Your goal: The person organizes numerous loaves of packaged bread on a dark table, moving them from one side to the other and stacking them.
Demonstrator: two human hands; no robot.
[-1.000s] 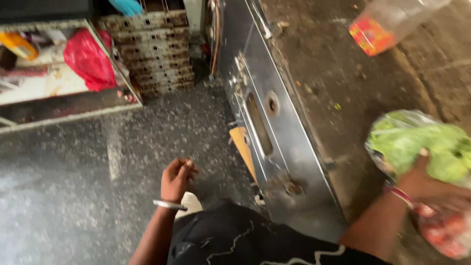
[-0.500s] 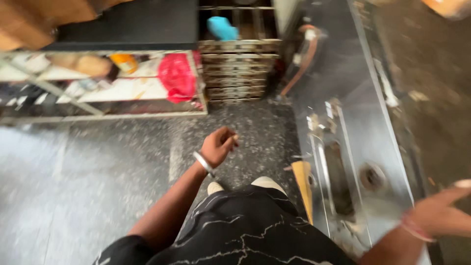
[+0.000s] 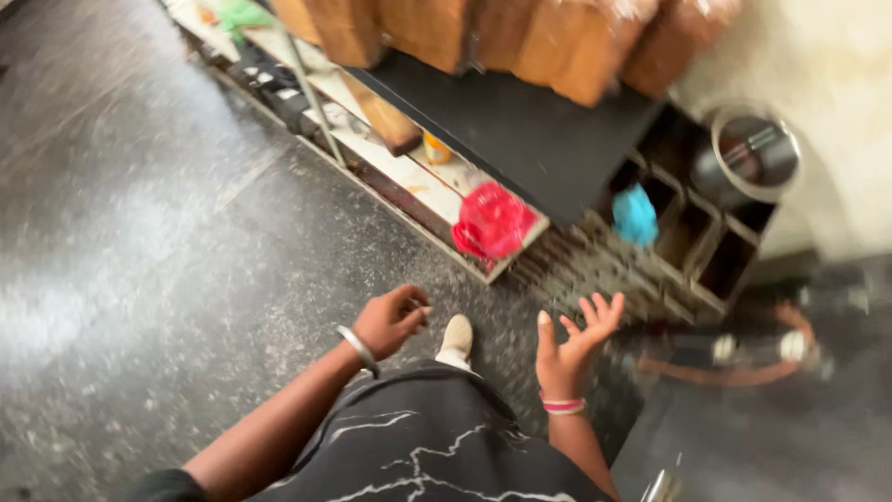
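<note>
A red bag [image 3: 491, 223] is seen on the low shelf [image 3: 400, 191], a blue item [image 3: 636, 215] in a crate compartment [image 3: 683, 244], and a utensil in the steel pot [image 3: 751, 154] (blurred). The left hand [image 3: 390, 321] is loosely curled, nothing held. The right hand [image 3: 571, 342] is spread open, empty, above the speckled floor [image 3: 139, 279].

Dark speckled stone floor [image 3: 139, 279], glossy in patches. Low shelf [image 3: 409, 181] along its far edge, a red plastic bag [image 3: 492, 223] at the near corner, a small yellow-orange container [image 3: 435, 149] further in. Black board [image 3: 511, 130] above, brown wooden blocks [image 3: 520, 37] on it. Stacked crates [image 3: 688, 251] to the right, a blue bag [image 3: 636, 214] in one compartment. Round steel pot [image 3: 748, 153] by the pale wall [image 3: 827, 65]
</note>
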